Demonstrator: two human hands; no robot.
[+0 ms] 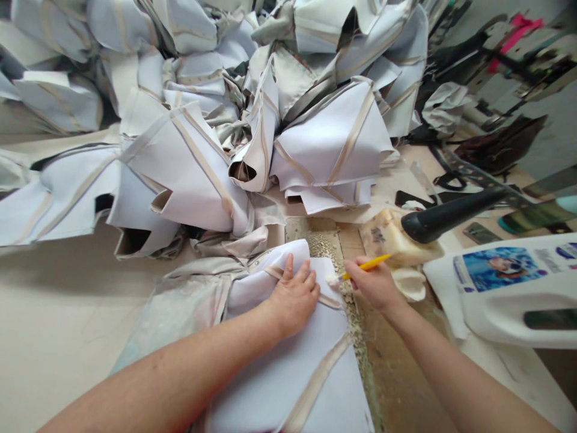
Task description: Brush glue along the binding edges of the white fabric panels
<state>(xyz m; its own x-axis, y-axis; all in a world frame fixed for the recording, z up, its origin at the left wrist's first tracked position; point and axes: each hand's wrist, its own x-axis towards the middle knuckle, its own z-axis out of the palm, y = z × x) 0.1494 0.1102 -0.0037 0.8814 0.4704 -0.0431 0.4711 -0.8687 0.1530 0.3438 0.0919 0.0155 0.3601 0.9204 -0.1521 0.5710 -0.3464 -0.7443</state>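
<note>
A white piece with beige strips (288,373) lies at the front centre, its right edge along a board crusted with dried glue (356,319). My left hand (295,294) rests flat on the piece near its upper end, fingers spread, holding nothing. Just to the right, my right hand (372,282) grips a yellow brush (378,262). The brush's whitish tip touches or nearly touches the piece near its upper right edge. Grey fabric (202,270) joined to the piece spreads to the left of my left hand.
Many similar white pieces (333,138) are heaped across the back. At the right are a glue-stained yellowish container (383,234), a black cylindrical object (451,213), a cut white plastic jug (496,300) and a phone-like object (480,233). Machinery stands at the far right.
</note>
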